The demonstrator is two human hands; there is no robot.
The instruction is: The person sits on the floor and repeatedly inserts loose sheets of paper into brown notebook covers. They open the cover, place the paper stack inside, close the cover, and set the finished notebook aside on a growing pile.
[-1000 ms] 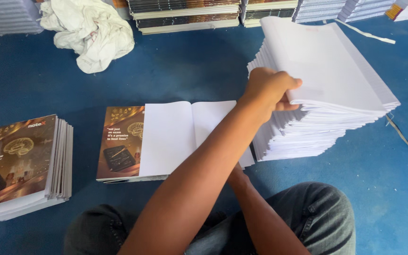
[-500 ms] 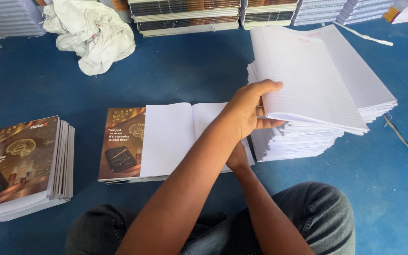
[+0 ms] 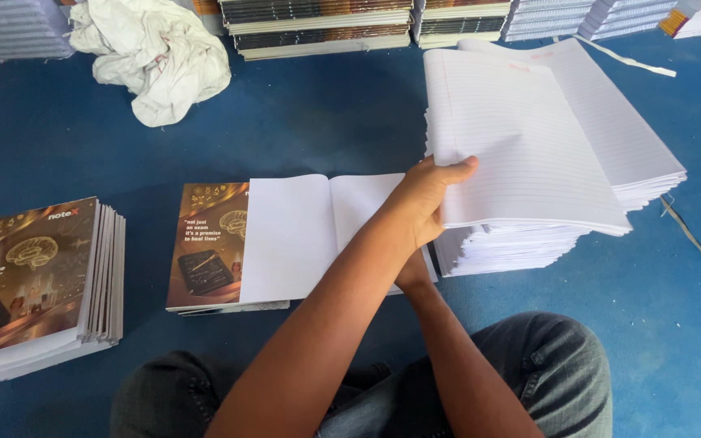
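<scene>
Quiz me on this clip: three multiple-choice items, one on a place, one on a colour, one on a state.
1. Where does the white cloth lie?
A. on the floor, far left
B. on the ruled stack
C. across the person's lap

2. What colour is the floor?
A. grey
B. blue
C. green

3. How does the top bundle of ruled sheets sit?
A. flat on the stack
B. rolled into a tube
C. near edge lifted by a hand

Answers:
1 A, the cloth is crumpled on the floor at upper left.
2 B, blue shows all around the piles.
3 C, the thumb lies on top and the fingers go under the edge, above the paper stack.
</scene>
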